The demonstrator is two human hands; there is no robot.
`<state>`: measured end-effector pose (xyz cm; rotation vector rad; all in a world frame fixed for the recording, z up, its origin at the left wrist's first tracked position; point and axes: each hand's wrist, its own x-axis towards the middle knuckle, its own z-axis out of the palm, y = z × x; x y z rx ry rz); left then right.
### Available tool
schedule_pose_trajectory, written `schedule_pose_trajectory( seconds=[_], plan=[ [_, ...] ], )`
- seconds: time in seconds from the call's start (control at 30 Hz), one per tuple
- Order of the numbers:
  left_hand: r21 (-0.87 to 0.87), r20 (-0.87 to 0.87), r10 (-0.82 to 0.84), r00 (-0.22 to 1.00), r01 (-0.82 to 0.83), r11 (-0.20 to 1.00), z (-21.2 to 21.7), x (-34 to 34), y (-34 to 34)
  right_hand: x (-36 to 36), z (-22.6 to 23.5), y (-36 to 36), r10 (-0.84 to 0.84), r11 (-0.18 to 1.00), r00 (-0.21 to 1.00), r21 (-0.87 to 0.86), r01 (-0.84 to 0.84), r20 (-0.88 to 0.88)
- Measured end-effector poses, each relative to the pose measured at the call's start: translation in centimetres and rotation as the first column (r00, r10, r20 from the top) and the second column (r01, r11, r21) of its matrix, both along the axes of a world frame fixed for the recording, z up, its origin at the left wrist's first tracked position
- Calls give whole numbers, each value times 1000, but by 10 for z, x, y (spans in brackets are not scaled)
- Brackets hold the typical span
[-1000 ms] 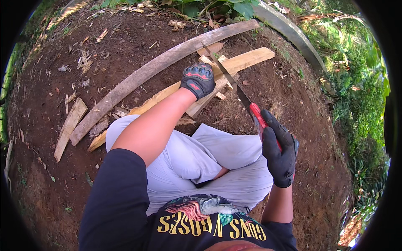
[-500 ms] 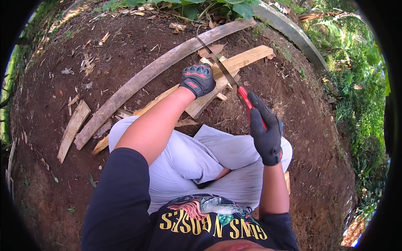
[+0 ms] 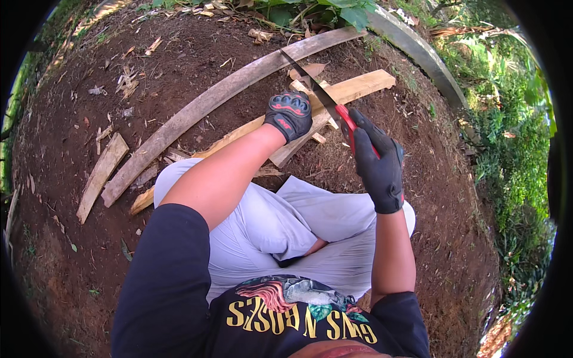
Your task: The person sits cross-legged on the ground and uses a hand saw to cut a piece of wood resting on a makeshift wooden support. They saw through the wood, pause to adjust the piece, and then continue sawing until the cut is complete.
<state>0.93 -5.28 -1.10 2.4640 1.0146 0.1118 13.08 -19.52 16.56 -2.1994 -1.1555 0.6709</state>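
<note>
I sit cross-legged on bare soil. My left hand (image 3: 289, 113), in a black glove with red knuckle pads, presses down on a pale wooden plank (image 3: 358, 88) lying on the ground ahead. My right hand (image 3: 377, 164), in a plain black glove, grips the red handle of a hand saw (image 3: 316, 90). Its dark blade slants up and left across the plank, just right of my left hand. A long curved grey board (image 3: 209, 101) lies behind the plank, running from lower left to upper right.
A short wood offcut (image 3: 101, 176) lies at the left beside the curved board's lower end. Chips and dry leaves (image 3: 128, 80) litter the soil. A curved grey edging (image 3: 421, 53) and green plants (image 3: 513, 137) border the right side.
My right hand has pushed the saw forward and up along the plank, away from my knee. My left hand has stayed on the wood.
</note>
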Motion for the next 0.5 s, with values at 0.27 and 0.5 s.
schedule_pose_trajectory(
  seconds=[0.27,0.5],
  plan=[
    [-113,-32,-16,999,13,994,6,-3,13,-11,8,-49,-96,995,992,-19,95,-83],
    [-115,-80,-15,997,5,993,17,-1,10,-13,98,-110,-151,987,982,-64,144,-117]
  ],
)
